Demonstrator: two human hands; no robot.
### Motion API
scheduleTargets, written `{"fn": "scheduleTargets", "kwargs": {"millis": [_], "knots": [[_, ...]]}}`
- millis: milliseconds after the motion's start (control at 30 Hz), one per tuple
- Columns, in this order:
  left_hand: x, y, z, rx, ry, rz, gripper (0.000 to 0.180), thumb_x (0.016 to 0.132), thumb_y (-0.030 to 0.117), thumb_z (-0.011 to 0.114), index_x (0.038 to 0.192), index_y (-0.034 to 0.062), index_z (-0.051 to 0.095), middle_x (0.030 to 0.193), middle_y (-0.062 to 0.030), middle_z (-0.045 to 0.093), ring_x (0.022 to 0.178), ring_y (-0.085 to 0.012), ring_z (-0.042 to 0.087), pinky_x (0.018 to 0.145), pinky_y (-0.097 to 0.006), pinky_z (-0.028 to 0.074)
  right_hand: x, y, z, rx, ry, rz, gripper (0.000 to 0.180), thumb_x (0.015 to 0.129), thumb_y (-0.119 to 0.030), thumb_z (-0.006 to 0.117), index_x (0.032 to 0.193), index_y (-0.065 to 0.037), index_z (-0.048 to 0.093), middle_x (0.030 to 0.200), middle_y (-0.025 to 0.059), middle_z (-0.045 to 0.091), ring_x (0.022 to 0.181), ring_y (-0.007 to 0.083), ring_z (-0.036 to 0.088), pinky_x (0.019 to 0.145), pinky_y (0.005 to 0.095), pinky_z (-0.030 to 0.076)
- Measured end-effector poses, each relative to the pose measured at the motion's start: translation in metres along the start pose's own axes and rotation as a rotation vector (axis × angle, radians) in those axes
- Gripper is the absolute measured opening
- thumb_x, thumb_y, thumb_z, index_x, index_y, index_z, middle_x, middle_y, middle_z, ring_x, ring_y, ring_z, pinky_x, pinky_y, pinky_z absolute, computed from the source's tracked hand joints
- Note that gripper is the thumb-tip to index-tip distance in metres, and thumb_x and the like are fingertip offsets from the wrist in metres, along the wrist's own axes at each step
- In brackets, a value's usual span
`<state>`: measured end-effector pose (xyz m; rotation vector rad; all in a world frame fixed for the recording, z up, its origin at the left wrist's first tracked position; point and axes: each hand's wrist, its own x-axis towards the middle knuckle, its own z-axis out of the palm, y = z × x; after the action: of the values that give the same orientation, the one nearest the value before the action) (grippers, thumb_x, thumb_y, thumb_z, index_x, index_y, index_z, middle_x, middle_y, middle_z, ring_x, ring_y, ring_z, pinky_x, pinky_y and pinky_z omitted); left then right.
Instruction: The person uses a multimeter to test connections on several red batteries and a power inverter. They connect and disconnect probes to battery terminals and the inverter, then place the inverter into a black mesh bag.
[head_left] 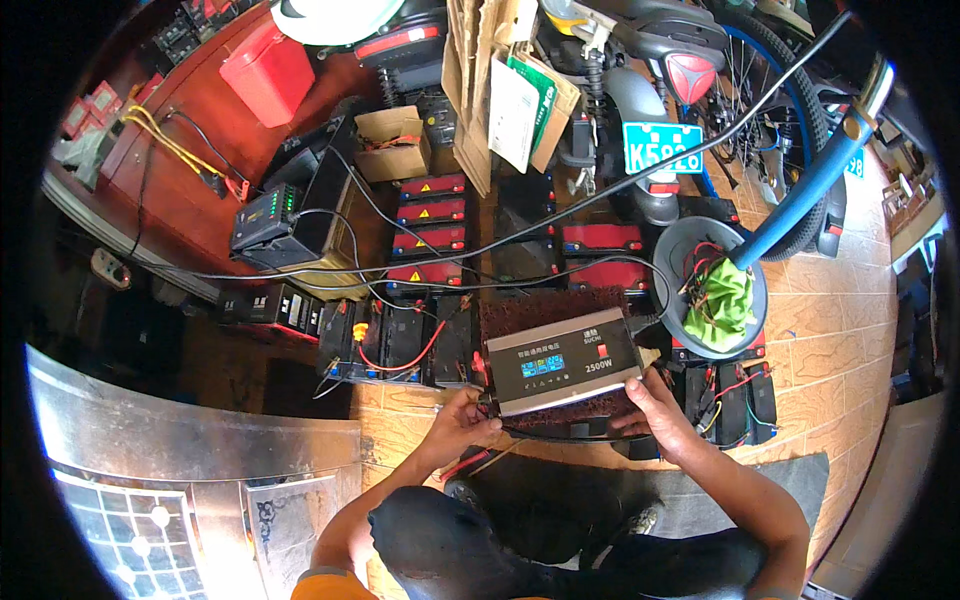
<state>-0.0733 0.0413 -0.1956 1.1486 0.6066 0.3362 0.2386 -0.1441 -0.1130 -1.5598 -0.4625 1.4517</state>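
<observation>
A power inverter (565, 360) with a silver-and-black case, a lit blue display and a red switch is tilted over a dark red shaggy mat (510, 305). My left hand (458, 425) is closed at its lower left corner, beside a red terminal (479, 365) and a black cable; the fingertips are partly hidden. At the right end, my right hand (660, 412) grips the case, its thumb on the near corner and its fingers underneath. The black cable (560, 437) runs below the inverter between both hands.
Batteries with wires (405, 335) stand left of the mat, red-topped batteries (430, 240) beyond. A grey bucket (668, 300) with a green cloth (722, 310) stands right. A long black cable (560, 215) crosses above. Bikes, cardboard (470, 100) and a red box (267, 75) lie farther back.
</observation>
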Motion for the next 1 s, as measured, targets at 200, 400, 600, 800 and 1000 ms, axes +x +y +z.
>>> {"fn": "scheduleTargets", "kwargs": {"millis": [200,400,600,800,1000], "knots": [[-0.004,0.000,0.004,0.019,0.132,-0.011,0.017,0.096,0.001,0.073,0.104,0.0068,0.058,0.086,0.0025,0.063,0.072,-0.0049,0.053,0.063,-0.024,0.041,-0.004,-0.003,0.005,0.020,0.062,-0.041,0.079,0.093,-0.074,0.061,0.144,-0.016,0.047,0.139,0.0077,0.056,0.127,0.0232,0.056,0.089,0.0454,0.055],[0.001,-0.011,-0.003,0.401,0.184,0.211,0.028,0.090,0.002,0.080,0.106,0.0068,0.058,0.090,0.0029,0.051,0.082,-0.0066,0.052,0.069,-0.024,0.044,0.002,-0.009,0.004,0.088,0.100,-0.024,0.083,0.089,-0.070,0.071,0.141,-0.008,0.054,0.137,0.0093,0.060,0.130,0.0240,0.054,0.107,0.0481,0.042],[-0.007,0.018,-0.009,0.157,-0.026,0.073,0.127,0.071,0.001,0.091,0.168,0.0227,0.012,0.167,-0.0050,0.023,0.151,-0.0271,0.028,0.119,-0.048,0.033,0.003,-0.016,0.002,0.200,0.038,-0.031,0.089,0.085,-0.058,0.083,0.146,-0.001,0.050,0.135,0.0118,0.063,0.122,0.0231,0.064,0.104,0.0421,0.049],[0.021,0.034,-0.007,0.187,-0.070,0.080,0.137,0.060,0.015,0.102,0.166,0.0097,0.016,0.163,-0.0100,0.035,0.147,-0.0284,0.039,0.122,-0.044,0.032,0.015,-0.012,-0.003,0.137,0.012,-0.101,0.092,0.080,-0.050,0.090,0.144,0.004,0.052,0.136,0.0131,0.063,0.126,0.0222,0.058,0.110,0.0365,0.042],[0.027,0.026,-0.014,0.301,-0.020,0.052,0.116,0.061,0.005,0.098,0.157,0.0079,0.034,0.152,-0.0070,0.048,0.142,-0.0266,0.046,0.121,-0.043,0.035,0.027,0.001,-0.006,0.210,-0.091,-0.215,0.068,0.082,-0.028,0.090,0.136,0.003,0.061,0.131,0.0115,0.068,0.121,0.0204,0.062,0.110,0.0354,0.044]]}}
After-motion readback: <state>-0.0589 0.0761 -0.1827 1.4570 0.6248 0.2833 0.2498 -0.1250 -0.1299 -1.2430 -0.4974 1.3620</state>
